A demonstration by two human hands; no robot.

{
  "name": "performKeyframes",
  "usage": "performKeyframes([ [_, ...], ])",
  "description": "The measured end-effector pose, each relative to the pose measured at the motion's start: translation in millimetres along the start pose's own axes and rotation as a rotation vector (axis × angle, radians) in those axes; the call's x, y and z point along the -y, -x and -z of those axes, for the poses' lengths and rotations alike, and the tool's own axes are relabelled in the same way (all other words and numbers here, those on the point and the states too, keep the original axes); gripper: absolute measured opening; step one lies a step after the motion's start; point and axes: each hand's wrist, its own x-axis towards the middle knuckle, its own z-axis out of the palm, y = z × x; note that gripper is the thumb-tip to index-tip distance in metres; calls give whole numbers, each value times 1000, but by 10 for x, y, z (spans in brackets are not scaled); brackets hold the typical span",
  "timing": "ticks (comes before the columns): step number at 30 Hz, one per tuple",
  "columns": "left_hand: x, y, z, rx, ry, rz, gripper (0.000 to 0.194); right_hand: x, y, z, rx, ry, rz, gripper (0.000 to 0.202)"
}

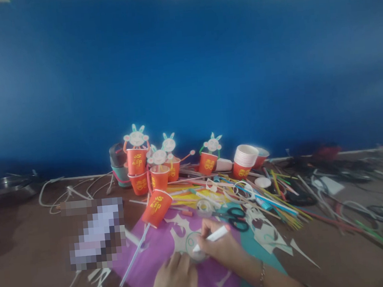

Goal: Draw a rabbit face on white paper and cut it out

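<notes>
1. Faces of white paper with green ears [137, 138], four in all, appear complete above red paper cups at the back of the desk [29, 247].
2. White paper with green circular outlines [190, 238] lies on purple sheet [144, 259]; its drawing appears partial, and the paper around the outline looks uncut.
3. Right hand [217, 246] pinches a white marker [218, 233], tip at the paper. Left hand [175, 279] rests beside it, fingers close together; whether these grip the paper cannot be told.
4. Tilted red paper cup [157, 208] shows no face; dark-handled scissors [237, 219] lie unheld.
</notes>
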Motion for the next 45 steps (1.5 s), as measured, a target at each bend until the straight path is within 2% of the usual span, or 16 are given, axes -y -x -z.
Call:
performKeyframes([
  [3,13,1,12,14,18,-3,26,19,-25,67,-67,-173,-85,20],
  [9,74,-21,144,11,120,33,27,54,-39,267,-256,-376,-67,36],
  [13,133,-55,224,-63,262,98,31,47,-36,356,-385,-324,-11,48],
  [18,214,-109,230,-210,452,157,36,81,-34,423,-493,-150,124,38],
  [21,256,-154,215,-343,604,181,29,51,-58,438,-444,-108,201,40],
  [23,279,-185,199,-432,718,231,24,-11,-92,436,-378,-53,246,32],
  [25,298,-210,174,-474,829,296,23,-87,-133,425,-342,133,333,23],
  [27,314,-226,144,-488,927,353,28,-153,-169,406,-296,263,391,36],
  [30,329,-239,111,-503,1018,393,33,-203,-202,374,-241,382,392,57],
  [36,313,-254,106,-478,1031,375,30,-185,-216,352,-174,551,372,54],
  [45,315,-252,36,-451,990,342,24,-198,-232,361,-198,602,352,64],
])
